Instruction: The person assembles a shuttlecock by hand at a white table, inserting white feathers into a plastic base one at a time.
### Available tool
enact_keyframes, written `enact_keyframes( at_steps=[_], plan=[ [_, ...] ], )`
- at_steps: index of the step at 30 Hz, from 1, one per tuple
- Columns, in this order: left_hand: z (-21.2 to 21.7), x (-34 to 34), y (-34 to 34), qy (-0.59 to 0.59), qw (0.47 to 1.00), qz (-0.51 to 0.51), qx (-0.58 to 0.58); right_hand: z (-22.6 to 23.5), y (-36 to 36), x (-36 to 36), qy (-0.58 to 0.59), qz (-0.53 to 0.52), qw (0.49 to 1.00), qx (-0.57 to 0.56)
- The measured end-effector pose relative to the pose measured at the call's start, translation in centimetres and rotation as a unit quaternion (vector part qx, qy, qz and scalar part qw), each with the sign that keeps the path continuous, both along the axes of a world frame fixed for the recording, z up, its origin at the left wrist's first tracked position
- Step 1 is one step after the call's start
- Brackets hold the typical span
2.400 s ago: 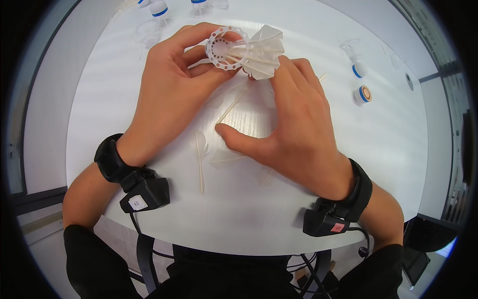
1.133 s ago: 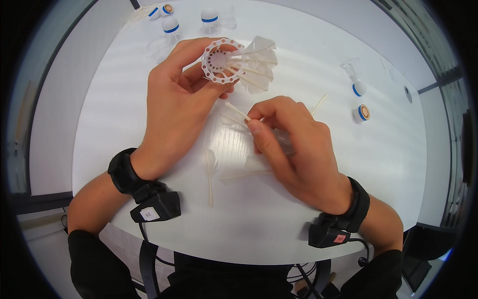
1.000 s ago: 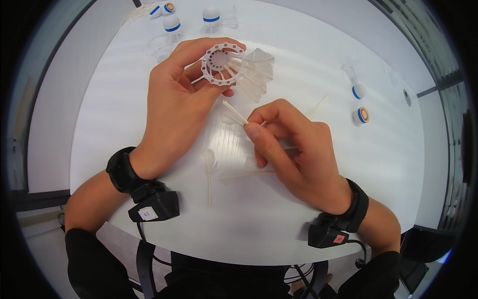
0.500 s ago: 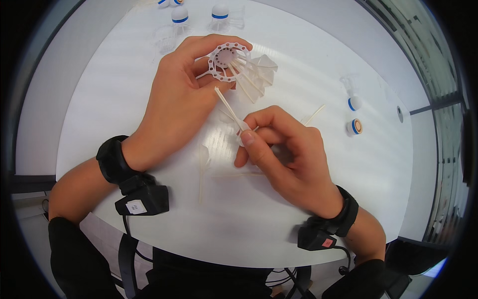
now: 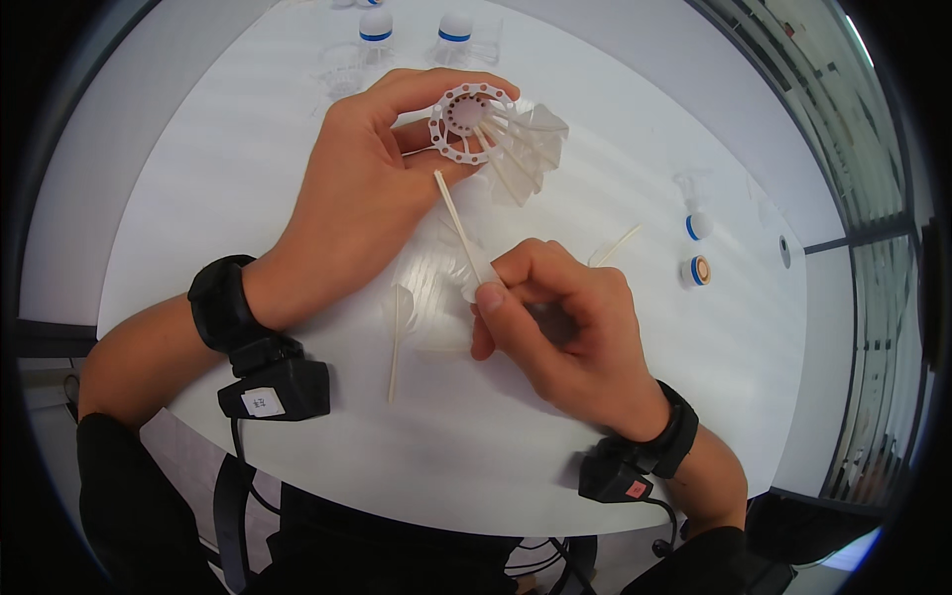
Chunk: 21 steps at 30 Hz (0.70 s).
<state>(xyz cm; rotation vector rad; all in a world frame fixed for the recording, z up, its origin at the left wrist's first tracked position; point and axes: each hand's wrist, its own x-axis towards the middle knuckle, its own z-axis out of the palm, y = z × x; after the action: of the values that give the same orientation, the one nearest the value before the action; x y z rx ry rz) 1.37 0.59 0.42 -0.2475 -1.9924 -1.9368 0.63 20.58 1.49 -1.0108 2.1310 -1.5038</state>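
Note:
My left hand (image 5: 362, 169) is closed around a partly filled shuttlecock (image 5: 516, 149), its white ring of small holes facing me. Several pale feathers fan out on the ring's right side, while holes on the left side hold none. Below it, my right hand (image 5: 575, 332) pinches a single shuttlecock feather (image 5: 454, 218) by its vane between thumb and fingers. The bare quill points up toward the ring, its tip just short of it and close to my left thumb. The left fingers behind the shuttlecock are partly hidden.
Another loose feather (image 5: 396, 347) lies on the white table (image 5: 446, 466) below my left hand, and one more (image 5: 620, 244) beyond my right. Blue-banded white shuttlecock heads (image 5: 376, 24) stand at the back. At the right are a head (image 5: 698, 226) and a round-ended piece (image 5: 697, 270).
My right hand has drawn slightly down, and the feather in it stands a bit steeper. The left hand keeps its hold on the shuttlecock. The whole view has shifted a little.

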Motion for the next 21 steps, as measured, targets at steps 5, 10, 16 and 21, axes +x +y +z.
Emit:
enact_keyframes(
  at_steps=[5, 10, 16, 21],
  plan=[
    [-0.12, 0.11, -0.12, -0.002, 1.000, 0.013, -0.003, 0.19, 0.07, 0.11, -0.003, 0.004, 1.000, -0.004],
    [0.01, 0.11, 0.07, 0.002, 1.000, 0.011, -0.009, 0.19, 0.27, 0.14, -0.008, 0.006, 1.000, -0.004],
    [-0.03, 0.23, -0.08, -0.001, 1.000, 0.014, -0.019, 0.26, 0.22, 0.25, -0.046, 0.005, 0.998, -0.030],
    [-0.19, 0.11, 0.05, 0.007, 1.000, 0.023, -0.014, 0.44, 0.21, 0.15, -0.046, 0.000, 0.998, -0.036]
  ],
)
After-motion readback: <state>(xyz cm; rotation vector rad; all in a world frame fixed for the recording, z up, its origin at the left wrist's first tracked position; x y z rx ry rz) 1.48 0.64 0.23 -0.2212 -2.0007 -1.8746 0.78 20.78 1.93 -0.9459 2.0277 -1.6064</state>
